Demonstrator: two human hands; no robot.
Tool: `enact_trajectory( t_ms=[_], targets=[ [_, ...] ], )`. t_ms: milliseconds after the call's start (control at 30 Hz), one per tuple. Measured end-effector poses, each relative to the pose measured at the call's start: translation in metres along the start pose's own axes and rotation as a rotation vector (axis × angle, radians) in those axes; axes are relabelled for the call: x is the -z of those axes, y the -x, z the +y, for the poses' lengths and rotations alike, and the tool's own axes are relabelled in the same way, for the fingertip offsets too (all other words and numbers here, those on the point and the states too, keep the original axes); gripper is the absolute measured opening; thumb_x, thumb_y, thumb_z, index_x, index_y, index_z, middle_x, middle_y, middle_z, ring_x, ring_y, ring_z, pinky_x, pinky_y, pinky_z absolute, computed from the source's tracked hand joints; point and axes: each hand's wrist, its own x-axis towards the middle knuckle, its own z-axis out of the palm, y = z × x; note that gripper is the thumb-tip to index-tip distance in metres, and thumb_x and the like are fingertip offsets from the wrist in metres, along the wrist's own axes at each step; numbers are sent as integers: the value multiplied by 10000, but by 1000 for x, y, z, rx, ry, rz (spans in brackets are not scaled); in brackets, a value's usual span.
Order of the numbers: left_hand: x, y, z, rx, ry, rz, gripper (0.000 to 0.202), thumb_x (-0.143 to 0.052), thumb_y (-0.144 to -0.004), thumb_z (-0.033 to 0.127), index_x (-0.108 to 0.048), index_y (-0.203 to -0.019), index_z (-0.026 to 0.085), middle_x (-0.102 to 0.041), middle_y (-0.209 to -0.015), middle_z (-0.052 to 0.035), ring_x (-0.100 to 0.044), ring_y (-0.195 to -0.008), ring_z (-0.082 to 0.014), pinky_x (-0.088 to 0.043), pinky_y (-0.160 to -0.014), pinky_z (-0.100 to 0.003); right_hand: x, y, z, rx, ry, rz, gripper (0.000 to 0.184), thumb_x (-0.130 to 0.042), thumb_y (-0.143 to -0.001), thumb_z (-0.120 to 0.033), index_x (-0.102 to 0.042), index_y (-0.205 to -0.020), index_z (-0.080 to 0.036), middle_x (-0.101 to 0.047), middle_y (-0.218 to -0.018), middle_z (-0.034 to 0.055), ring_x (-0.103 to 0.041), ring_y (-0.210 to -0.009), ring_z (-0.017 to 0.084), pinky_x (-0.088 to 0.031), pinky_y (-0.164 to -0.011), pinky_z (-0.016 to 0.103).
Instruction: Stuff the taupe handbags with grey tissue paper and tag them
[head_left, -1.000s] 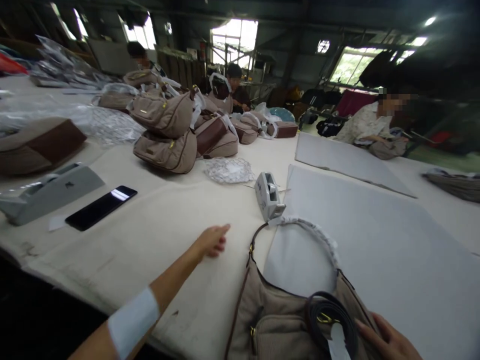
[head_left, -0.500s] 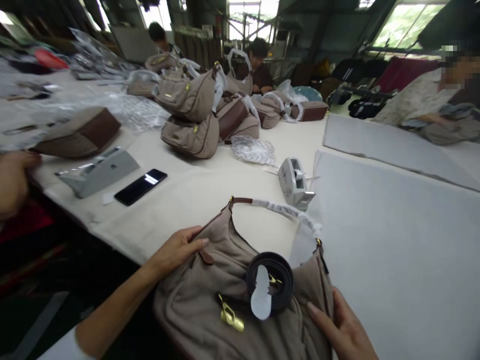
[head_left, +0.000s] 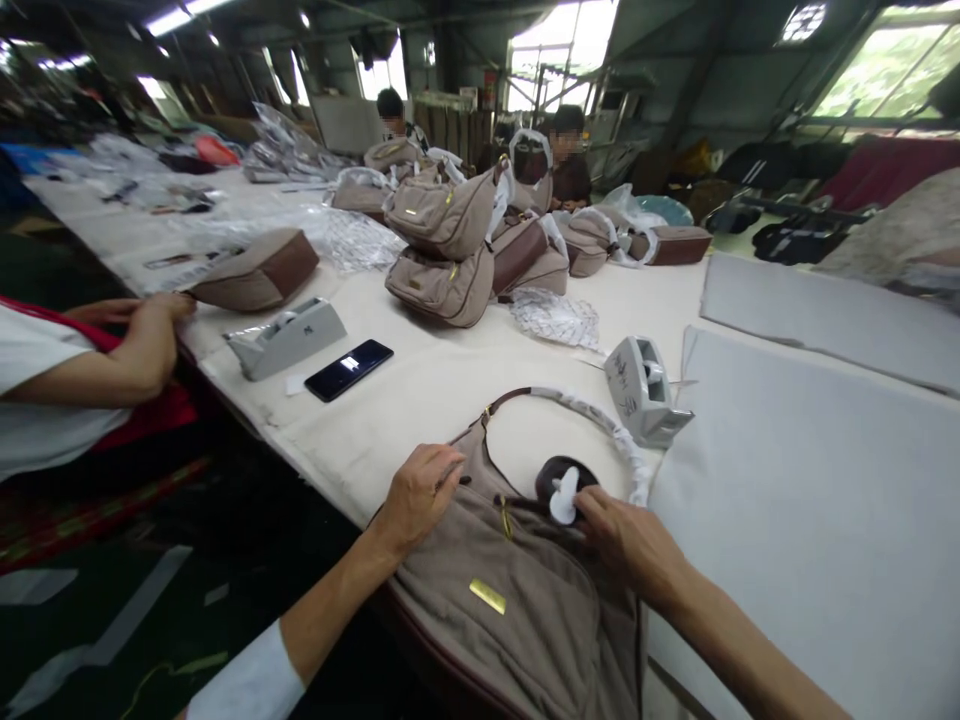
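Note:
A taupe fabric handbag (head_left: 517,620) with dark brown trim and a small gold plate lies tilted at the table's near edge. Its carrying handle (head_left: 577,402), mostly wrapped in white film, arches away from me. My left hand (head_left: 424,495) is closed on the bag's upper left corner, fingertips curled over the fabric. With its fingers pinched, my right hand (head_left: 626,540) grips a coiled dark strap (head_left: 555,475) at the bag's opening. A white rounded tag (head_left: 564,497) sits on the coil. The strap's lower part is hidden by my fingers.
A grey tape dispenser (head_left: 641,395) stands beyond the handle, another dispenser (head_left: 300,335) by a phone (head_left: 349,370) to the left. Handbags (head_left: 442,285) are piled further back. A grey board (head_left: 810,480) covers the right side. A co-worker's arm (head_left: 127,365) rests at the left edge.
My right hand has gone from the bag's right side to the coiled strap, which has moved from the bag's front up to its opening. My left hand stays at the upper left corner.

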Motion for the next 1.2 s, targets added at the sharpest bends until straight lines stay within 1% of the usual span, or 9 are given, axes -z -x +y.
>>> enact_trajectory(
  t_ms=[67, 133, 200, 300, 467, 567, 833, 1000, 1200],
  targets=[
    [-3, -1, 12, -54, -58, -129, 196, -432, -901, 191, -619, -953, 162, -644, -967, -71, -547, -954, -194, -455, -879, -330, -3, -8, 19, -188, 70, 4, 165, -416, -936, -235, -541, -1020, -169, -607, -1021, 77, -641, -780, 203, -363, -523, 273],
    [-13, -5, 28, -107, -156, -331, 184, -436, -899, 192, -616, -928, 166, -640, -970, -66, -556, -953, -200, -461, -865, -333, -7, -19, 33, -289, 103, -6, 172, -421, -937, -261, -538, -1001, -152, -605, -1025, 96, -645, -786, 218, -347, -517, 276],
    [-27, -11, 44, -139, -235, -504, 142, -500, -872, 246, -612, -910, 165, -639, -950, -63, -590, -903, -215, -491, -800, -338, -11, -33, 37, -280, 103, -12, 173, -433, -933, -266, -542, -979, -140, -612, -1000, 101, -646, -786, 222, -349, -526, 276],
    [-46, -17, 60, -140, -292, -613, 199, -583, -813, 344, -612, -866, 154, -637, -883, -73, -629, -733, -235, -513, -635, -351, -14, -51, 27, -200, 73, -4, 173, -448, -926, -280, -540, -1006, -156, -610, -1010, 79, -642, -816, 209, -364, -553, 270],
    [-43, -13, 61, -196, -353, -708, 83, -499, -831, 223, -563, -863, 180, -593, -917, -50, -609, -709, -192, -488, -601, -303, -16, -58, 20, -138, 3, 31, 183, -438, -928, -267, -526, -1057, -172, -592, -1026, 77, -633, -830, 195, -378, -547, 274],
    [-31, -6, 58, -241, -269, -637, 55, -480, -791, 146, -521, -801, 182, -547, -848, -32, -567, -711, -163, -466, -616, -270, -19, -53, 29, -146, -27, 46, 196, -485, -908, -271, -529, -1074, -176, -585, -1058, 66, -633, -838, 192, -382, -539, 271],
    [-4, 33, 55, -306, 38, -222, 135, -448, -752, 79, -497, -838, 172, -492, -867, -53, -531, -774, -156, -472, -673, -268, -23, -44, 34, -172, -76, 56, 174, -490, -907, -286, -568, -1037, -200, -579, -1057, 48, -636, -793, 184, -356, -498, 255],
    [13, 49, 51, -297, 15, -121, 139, -437, -749, 83, -495, -840, 171, -486, -873, -57, -527, -788, -164, -475, -690, -286, -22, -41, 32, -182, -98, 54, 185, -492, -899, -274, -579, -1035, -183, -583, -1064, 64, -639, -767, 194, -333, -479, 259],
    [28, 48, 52, -339, -54, -82, 144, -432, -744, 95, -502, -844, 172, -498, -871, -58, -532, -793, -163, -487, -664, -274, -22, -29, 30, -153, -124, 81, 174, -489, -898, -278, -585, -1013, -189, -593, -1050, 37, -635, -788, 194, -351, -490, 279]
  ],
)
